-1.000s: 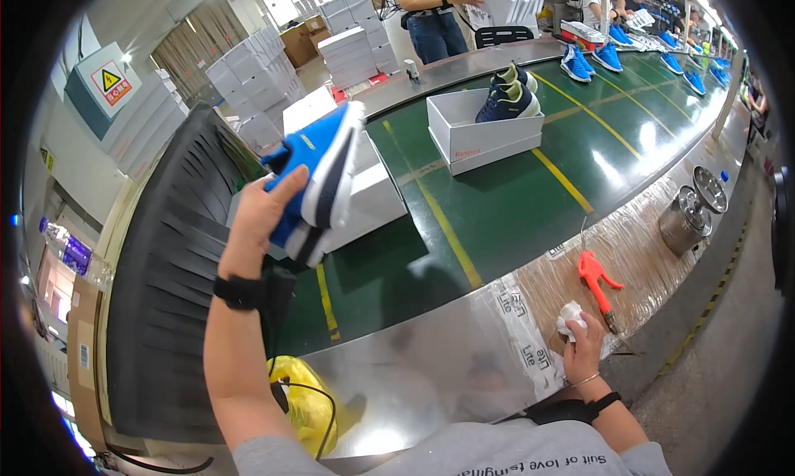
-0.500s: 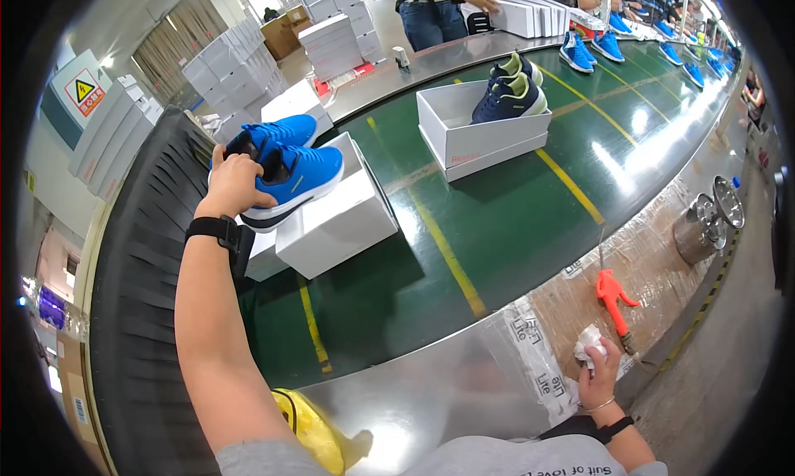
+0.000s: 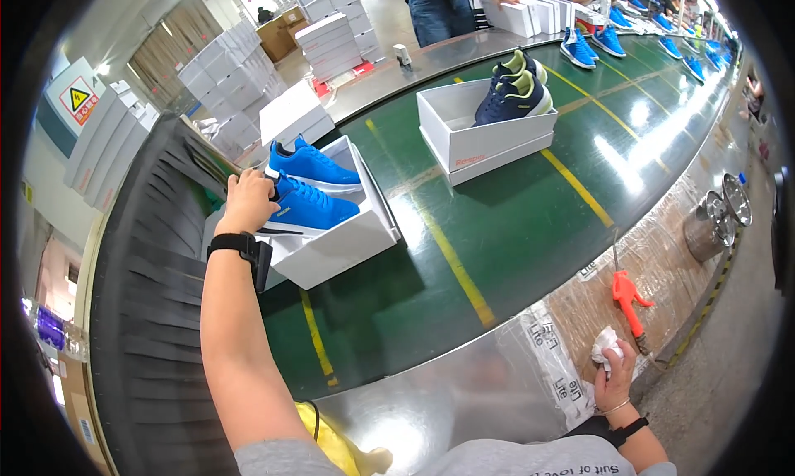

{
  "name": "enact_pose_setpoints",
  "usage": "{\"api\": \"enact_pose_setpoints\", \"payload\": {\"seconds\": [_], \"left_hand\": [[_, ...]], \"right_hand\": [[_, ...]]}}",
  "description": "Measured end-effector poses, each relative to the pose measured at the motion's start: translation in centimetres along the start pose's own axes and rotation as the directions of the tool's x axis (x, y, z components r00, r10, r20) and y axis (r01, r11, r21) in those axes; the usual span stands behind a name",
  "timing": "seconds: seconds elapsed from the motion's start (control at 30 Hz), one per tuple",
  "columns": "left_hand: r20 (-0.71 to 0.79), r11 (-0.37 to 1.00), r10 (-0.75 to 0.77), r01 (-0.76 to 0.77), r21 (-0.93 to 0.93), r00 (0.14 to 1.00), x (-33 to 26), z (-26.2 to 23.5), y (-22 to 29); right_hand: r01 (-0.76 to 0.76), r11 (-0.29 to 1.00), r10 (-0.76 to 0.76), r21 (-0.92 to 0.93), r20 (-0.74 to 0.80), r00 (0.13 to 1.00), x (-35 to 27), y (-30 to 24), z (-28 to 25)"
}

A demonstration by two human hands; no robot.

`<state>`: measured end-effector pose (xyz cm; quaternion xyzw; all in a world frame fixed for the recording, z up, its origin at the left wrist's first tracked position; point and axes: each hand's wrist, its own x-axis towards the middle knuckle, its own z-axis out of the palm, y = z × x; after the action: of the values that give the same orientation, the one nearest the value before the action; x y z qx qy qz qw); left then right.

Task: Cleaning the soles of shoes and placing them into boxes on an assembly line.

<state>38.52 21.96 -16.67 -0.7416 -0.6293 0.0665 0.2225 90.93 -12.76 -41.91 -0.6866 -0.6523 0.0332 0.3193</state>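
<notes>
A pair of blue sneakers (image 3: 319,208) rests tilted over a white shoebox (image 3: 344,259) on the green conveyor at the left, toes inside it. My left hand (image 3: 251,201) grips the heel end of the nearer sneaker; whether it also holds the farther one is hidden. In my right hand (image 3: 614,378), low at the right, is a crumpled white wad (image 3: 607,346), paper or cloth. It is held over the plastic-wrapped cardboard beside an orange air blow gun (image 3: 628,294).
Another white shoebox (image 3: 501,151) with navy sneakers (image 3: 513,96) sits farther along the belt (image 3: 464,236). Metal pots (image 3: 704,231) stand at the right. A yellow bag (image 3: 341,449) lies near me. Across the belt, a person (image 3: 443,12) handles white boxes; more blue sneakers line the far end.
My left hand has moved right and slightly down, lowering the blue sneakers from above the shoebox into it. The right hand still holds the wad. The person opposite has shifted slightly.
</notes>
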Motion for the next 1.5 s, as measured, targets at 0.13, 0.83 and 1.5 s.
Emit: {"api": "enact_pose_setpoints", "payload": {"seconds": [0.13, 0.83, 1.5], "left_hand": [[-0.023, 0.997, 0.043, -0.044, -0.061, 0.999, 0.6, -0.3, 3.2], [-0.276, 0.882, 0.161, -0.264, -0.391, 0.948, 11.3, 6.2, 28.8], [-0.042, 0.566, 0.101, -0.092, -0.819, 0.994, 12.0, -4.5, 31.0]], "right_hand": [[-0.008, 1.0, 0.008, 0.008, -0.003, 1.0, 0.2, -0.1, 0.3], [0.034, 0.999, -0.034, 0.009, -0.001, 0.999, 0.2, 0.4, 0.2], [0.047, 0.998, -0.047, 0.052, -0.006, 0.999, -0.3, 0.9, 0.0]]}}
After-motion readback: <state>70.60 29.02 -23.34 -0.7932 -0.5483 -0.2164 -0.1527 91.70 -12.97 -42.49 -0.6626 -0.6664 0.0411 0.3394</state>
